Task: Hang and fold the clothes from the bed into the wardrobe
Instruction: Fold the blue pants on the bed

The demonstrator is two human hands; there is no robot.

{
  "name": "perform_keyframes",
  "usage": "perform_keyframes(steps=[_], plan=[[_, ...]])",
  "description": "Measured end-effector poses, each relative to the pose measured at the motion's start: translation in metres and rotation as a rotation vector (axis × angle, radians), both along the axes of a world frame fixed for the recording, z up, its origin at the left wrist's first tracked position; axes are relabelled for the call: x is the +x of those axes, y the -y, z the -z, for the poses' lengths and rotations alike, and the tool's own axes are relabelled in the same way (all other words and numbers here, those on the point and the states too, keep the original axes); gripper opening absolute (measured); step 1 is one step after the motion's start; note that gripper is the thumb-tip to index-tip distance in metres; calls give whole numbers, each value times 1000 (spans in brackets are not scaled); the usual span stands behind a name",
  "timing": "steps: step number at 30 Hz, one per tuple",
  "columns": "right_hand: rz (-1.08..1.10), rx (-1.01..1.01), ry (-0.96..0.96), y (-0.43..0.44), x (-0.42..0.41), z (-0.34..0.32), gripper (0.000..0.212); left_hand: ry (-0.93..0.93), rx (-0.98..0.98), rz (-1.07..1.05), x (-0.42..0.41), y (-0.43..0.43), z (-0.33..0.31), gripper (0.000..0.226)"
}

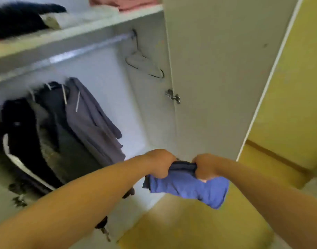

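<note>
A folded blue garment [188, 187] hangs between both my hands in front of the open wardrobe [107, 97]. My left hand [160, 163] grips its top left edge and my right hand [206, 167] grips its top right edge, fingers curled round the cloth. Above, the wardrobe's hanging rail [78, 53] carries one empty dark hanger [144, 60] at its right end. Several dark and grey garments [64, 130] hang at the left. The bed is not in view.
The top shelf [78, 31] holds a black garment [19, 18], a pale folded item [77, 17] and a pink one [125, 2]. The open wardrobe door [222, 69] stands right of my hands. A yellow wall [294, 97] and yellow floor [190, 227] lie beyond.
</note>
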State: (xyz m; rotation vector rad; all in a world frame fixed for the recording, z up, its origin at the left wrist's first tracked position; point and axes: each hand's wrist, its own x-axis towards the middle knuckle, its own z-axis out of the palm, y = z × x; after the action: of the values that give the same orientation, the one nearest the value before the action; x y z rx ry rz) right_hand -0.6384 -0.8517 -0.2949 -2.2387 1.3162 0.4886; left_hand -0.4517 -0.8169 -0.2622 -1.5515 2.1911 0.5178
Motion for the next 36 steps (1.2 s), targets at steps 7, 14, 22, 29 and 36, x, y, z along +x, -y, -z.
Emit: perform_keyframes(steps=[7,14,22,29,36], plan=[[-429,-24,-63,50,106,-197,27,55,-75,-319,93,-4,-164,21],[-512,-173,49,53,181,-363,28,17,-289,-721,148,-41,-325,33],[-492,-191,342,48,261,-491,37,-129,-467,-1066,213,-82,-449,44],[-480,-317,500,53,354,-541,39,51,-636,-1180,282,-77,-500,46],[-507,-336,655,70,443,-553,41,319,-749,-1231,343,-58,-523,48]])
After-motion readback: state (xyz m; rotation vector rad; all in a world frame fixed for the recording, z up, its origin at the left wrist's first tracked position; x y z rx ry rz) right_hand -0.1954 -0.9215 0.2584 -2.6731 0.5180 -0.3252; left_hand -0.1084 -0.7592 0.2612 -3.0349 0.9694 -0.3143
